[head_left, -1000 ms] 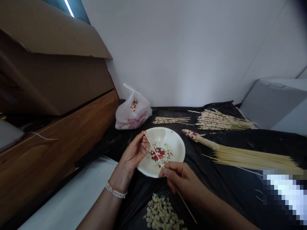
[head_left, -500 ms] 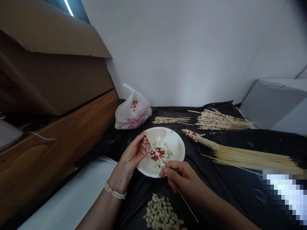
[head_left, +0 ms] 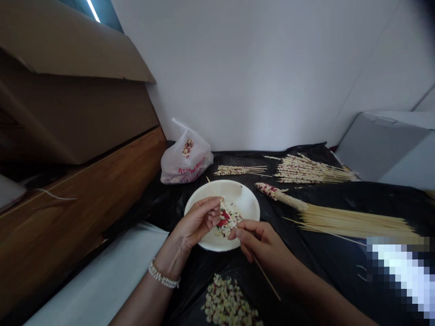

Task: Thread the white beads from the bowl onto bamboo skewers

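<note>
Two hands: the left hand [head_left: 204, 217] has thumb and fingertips pinched together on a thin stick [head_left: 267, 277] towards its far end; the right hand [head_left: 256, 237] is clamped on the same stick farther back.
Held stick: slants over the white bowl [head_left: 250, 201], its far-left tip and near-right tail bare; some pale stuff shows by the right fingertips, too small to count, so this one looks only begun.
Filled so far: a small bundle of loaded skewers [head_left: 234, 170] lies beyond the bowl, a larger bundle [head_left: 299, 169] to its right; both look finished.
Left to string: loose pieces [head_left: 223, 232] scattered in the bowl, plus a pile [head_left: 228, 301] on the near side.
Bare sticks: a thick sheaf [head_left: 356, 220] at right, apparently unused; its left end is reddish and pale, unclear.
Plastic bag: the bag [head_left: 186, 168] stands far left; its contents are hard to make out.
</note>
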### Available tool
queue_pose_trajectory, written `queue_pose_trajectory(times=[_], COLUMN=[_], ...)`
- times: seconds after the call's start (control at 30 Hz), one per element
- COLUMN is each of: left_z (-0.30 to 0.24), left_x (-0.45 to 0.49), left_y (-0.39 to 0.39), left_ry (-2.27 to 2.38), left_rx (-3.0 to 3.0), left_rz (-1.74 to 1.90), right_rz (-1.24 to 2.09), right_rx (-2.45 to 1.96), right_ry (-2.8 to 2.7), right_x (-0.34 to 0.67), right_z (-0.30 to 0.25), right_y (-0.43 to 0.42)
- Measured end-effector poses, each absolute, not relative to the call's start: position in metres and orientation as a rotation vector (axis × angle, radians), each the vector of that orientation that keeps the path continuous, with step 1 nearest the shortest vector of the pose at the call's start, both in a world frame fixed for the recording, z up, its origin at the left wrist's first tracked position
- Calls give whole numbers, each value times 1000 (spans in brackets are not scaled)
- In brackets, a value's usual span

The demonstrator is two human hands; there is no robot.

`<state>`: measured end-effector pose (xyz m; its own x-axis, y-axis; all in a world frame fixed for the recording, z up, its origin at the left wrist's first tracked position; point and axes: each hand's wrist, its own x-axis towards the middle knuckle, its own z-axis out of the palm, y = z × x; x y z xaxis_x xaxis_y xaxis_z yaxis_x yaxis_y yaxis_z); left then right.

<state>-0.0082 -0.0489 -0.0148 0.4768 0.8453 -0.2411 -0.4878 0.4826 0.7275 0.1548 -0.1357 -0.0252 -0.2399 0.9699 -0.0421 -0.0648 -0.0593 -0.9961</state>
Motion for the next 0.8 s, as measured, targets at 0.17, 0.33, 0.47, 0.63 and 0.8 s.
queue_pose_trajectory(times=[0.17,0.33,0.47,0.63,0.8], left_z=[-12,-11,-12,-13,-15], left_x=[-5,-1,-1,-1,0], left_y=[-55,-59,-60,-62,-64], left_ry=[700,721,759,792,792], left_rx=[759,848,914,973,1037], left_rz=[837,791,761,729,711], right_rz=[1435,1439,1416,1406,1385], right_rx=[-1076,-1065,-1074,-1074,-1089], right_ry=[-1322,-1298,-1316,-1315,-1332], right_x=[158,160,160,161,161], right_z=[-24,-20,-21,-20,-21], right_y=[-134,-133,-133,-133,-132])
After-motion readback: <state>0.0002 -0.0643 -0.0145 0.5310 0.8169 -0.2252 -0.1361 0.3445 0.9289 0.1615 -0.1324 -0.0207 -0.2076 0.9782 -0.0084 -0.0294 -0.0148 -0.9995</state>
